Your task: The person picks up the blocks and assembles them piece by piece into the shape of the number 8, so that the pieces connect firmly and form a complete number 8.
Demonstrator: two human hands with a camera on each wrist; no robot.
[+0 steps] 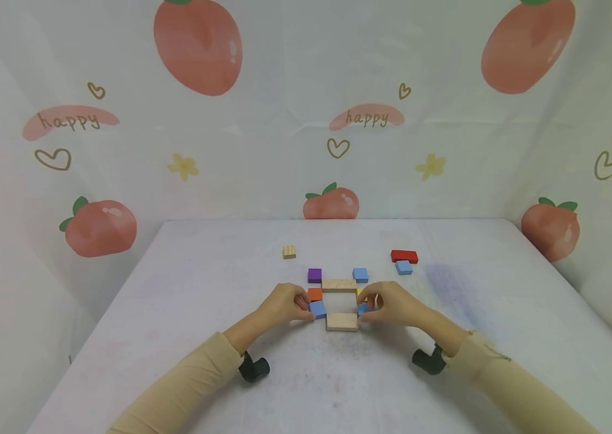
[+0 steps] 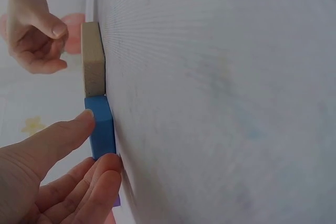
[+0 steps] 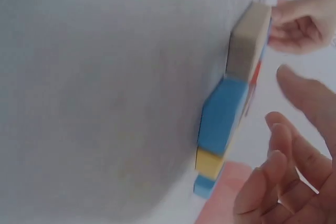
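Note:
My left hand (image 1: 284, 301) pinches a blue block (image 1: 318, 310) between thumb and fingertips, at the front left corner of a ring of blocks laid on the table. In the left wrist view, that blue block (image 2: 102, 127) sits end to end with a plain wooden block (image 2: 93, 59). My right hand (image 1: 392, 302) is at the front right corner, beside another blue block (image 1: 363, 309). The right wrist view shows its thumb and fingers spread apart with nothing between them, close to this blue block (image 3: 223, 115). The front wooden block (image 1: 342, 322) lies between both hands.
An orange block (image 1: 315, 294) and a purple block (image 1: 315, 275) line the left side. Yellow (image 1: 360, 293) and blue (image 1: 360, 275) blocks line the right, with a wooden block (image 1: 339, 286) across the back. Farther off lie a small wooden block (image 1: 289, 252), a red block (image 1: 404, 256) and a blue block (image 1: 404, 267).

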